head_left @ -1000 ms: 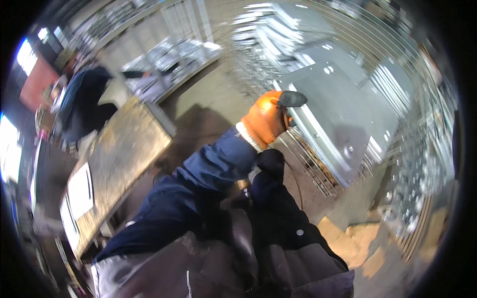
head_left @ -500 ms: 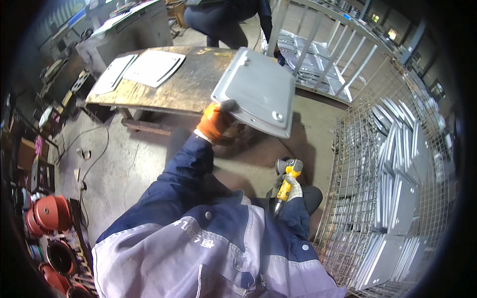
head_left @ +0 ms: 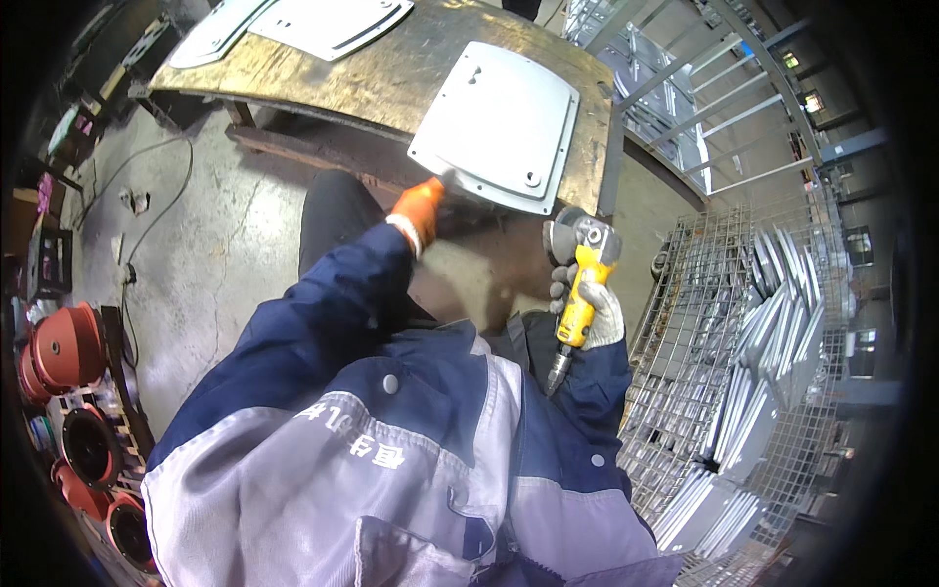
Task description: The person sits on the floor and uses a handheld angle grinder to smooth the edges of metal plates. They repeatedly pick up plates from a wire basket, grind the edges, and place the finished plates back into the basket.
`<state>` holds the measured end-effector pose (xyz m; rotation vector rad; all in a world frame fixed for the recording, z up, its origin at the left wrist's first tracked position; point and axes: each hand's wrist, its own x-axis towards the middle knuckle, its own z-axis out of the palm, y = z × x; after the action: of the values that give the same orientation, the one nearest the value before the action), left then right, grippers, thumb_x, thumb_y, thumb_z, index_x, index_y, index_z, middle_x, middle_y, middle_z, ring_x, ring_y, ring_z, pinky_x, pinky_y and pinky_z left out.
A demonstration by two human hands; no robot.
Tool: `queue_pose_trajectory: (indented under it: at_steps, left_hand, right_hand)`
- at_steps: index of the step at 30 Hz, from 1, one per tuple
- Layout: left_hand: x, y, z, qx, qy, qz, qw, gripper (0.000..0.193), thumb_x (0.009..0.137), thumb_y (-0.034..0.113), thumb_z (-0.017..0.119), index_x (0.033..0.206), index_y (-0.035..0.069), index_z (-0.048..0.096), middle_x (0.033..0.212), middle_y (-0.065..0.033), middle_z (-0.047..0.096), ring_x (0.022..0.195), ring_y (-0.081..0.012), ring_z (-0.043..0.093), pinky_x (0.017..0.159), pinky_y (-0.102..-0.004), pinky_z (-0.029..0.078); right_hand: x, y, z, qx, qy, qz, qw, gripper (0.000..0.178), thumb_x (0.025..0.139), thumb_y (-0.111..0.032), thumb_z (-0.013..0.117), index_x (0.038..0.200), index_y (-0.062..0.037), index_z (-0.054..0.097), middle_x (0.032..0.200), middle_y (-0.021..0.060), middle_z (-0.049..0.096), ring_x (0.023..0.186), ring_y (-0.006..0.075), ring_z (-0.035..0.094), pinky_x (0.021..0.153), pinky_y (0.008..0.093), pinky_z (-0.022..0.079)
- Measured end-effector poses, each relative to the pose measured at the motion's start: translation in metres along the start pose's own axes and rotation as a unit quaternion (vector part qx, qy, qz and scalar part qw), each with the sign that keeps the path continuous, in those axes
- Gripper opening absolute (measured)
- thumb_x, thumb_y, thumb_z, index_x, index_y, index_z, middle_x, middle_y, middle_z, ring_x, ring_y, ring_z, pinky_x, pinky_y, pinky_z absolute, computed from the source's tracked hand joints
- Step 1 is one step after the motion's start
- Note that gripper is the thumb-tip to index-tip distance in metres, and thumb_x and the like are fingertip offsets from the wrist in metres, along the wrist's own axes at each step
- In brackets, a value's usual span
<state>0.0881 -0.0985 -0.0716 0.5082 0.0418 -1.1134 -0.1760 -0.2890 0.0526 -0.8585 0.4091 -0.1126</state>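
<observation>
1. Half a second ago, I saw the pale panel [head_left: 499, 122] tilted in the air, held by the left hand [head_left: 419, 210]. Now it lies on the wooden table [head_left: 381, 93], at the near right part, its near edge reaching to the table border.
2. The yellow power tool [head_left: 581, 308] was lower before, close to the right knee. Now I see it raised, its round disc [head_left: 560, 238] just beside the near right corner of the panel.
3. The left forearm [head_left: 328, 269] goes forward and toward the right. The orange-gloved hand is at the near left corner of the panel, with dark fingertips [head_left: 449, 180] at its edge. I cannot tell whether they pinch it or only rest there.
4. The right hand [head_left: 602, 311], in a pale glove, has its fingers wrapped around the tool body. The tool stands slanted, head upward and tail toward my lower edge.
5. Two other panels [head_left: 333, 22] lie at the table's left; the wire cage [head_left: 675, 303] on the right holds many more.
</observation>
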Motion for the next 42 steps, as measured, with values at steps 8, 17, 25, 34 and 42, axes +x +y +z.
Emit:
queue_pose_trajectory:
  at_steps: [8, 17, 25, 34, 42]
  left_hand:
    - [-0.088, -0.037, 0.097, 0.090, -0.165, -0.070, 0.980, 0.050, 0.094, 0.047, 0.056, 0.125, 0.007, 0.054, 0.117, -0.0085, 0.062, 0.096, -0.0161, 0.063, 0.081, -0.0308, 0.053]
    - [-0.056, -0.026, 0.057, -0.162, -0.062, 0.078, 0.982, 0.053, 0.093, 0.043, 0.061, 0.128, 0.005, 0.051, 0.115, -0.0057, 0.060, 0.106, -0.0161, 0.055, 0.096, -0.0291, 0.043]
    - [-0.058, -0.046, 0.048, -0.162, -0.026, 0.061, 0.985, 0.052, 0.095, 0.040, 0.058, 0.131, 0.004, 0.048, 0.118, -0.0070, 0.060, 0.108, -0.0170, 0.055, 0.097, -0.0294, 0.043]
    - [-0.063, -0.085, 0.090, -0.037, -0.022, 0.019, 0.999, 0.049, 0.092, 0.047, 0.060, 0.120, 0.007, 0.055, 0.103, -0.0049, 0.063, 0.094, -0.0135, 0.058, 0.086, -0.0273, 0.047]
    - [-0.026, -0.111, 0.106, 0.195, 0.052, -0.109, 0.973, 0.057, 0.092, 0.054, 0.057, 0.119, 0.004, 0.057, 0.099, -0.0063, 0.063, 0.085, -0.0145, 0.056, 0.075, -0.0297, 0.045]
  right_hand:
    - [0.084, 0.015, 0.090, -0.206, -0.014, 0.068, 0.976, 0.022, 0.085, -0.011, 0.067, 0.102, 0.0006, 0.061, 0.081, 0.0071, 0.063, 0.065, 0.0173, 0.062, 0.060, 0.0297, 0.052]
    - [0.185, 0.065, 0.114, -0.329, -0.021, 0.056, 0.942, 0.027, 0.085, -0.011, 0.069, 0.107, 0.0029, 0.061, 0.091, 0.0091, 0.067, 0.080, 0.0167, 0.065, 0.075, 0.0286, 0.053]
    - [0.185, 0.081, 0.095, -0.472, 0.020, -0.001, 0.881, 0.023, 0.084, -0.006, 0.065, 0.106, 0.0020, 0.063, 0.090, 0.0088, 0.068, 0.078, 0.0155, 0.064, 0.071, 0.0278, 0.052]
    - [0.115, 0.049, 0.070, -0.232, 0.057, 0.054, 0.969, 0.022, 0.091, -0.011, 0.060, 0.109, 0.0022, 0.061, 0.088, 0.0096, 0.067, 0.073, 0.0163, 0.065, 0.067, 0.0276, 0.054]
    - [0.093, 0.039, 0.000, -0.157, 0.163, 0.008, 0.974, 0.020, 0.091, -0.004, 0.054, 0.109, 0.0039, 0.059, 0.090, 0.0111, 0.066, 0.076, 0.0188, 0.066, 0.068, 0.0298, 0.054]
